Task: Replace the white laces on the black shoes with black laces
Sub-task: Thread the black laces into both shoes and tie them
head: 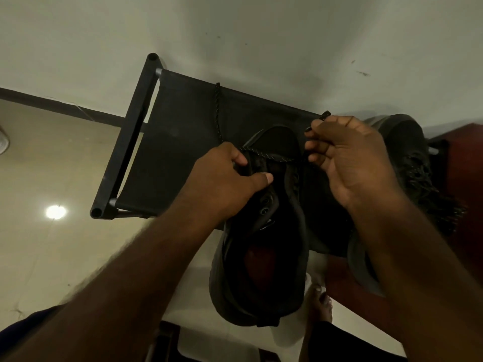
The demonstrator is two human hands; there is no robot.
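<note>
One pale-flecked black lace crosses the black shoe near its toe.

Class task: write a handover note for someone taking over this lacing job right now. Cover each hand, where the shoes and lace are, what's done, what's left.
Left hand grips the near shoe at its left eyelet edge. Right hand pinches one end of the black lace.
The lace crosses the toe-end eyelets; its other end trails over the rack. The second shoe lies to the right.
Done: first crossing; second shoe looks laced in black; no white lace in view.
Left: thread the empty eyelets, tie.
</note>
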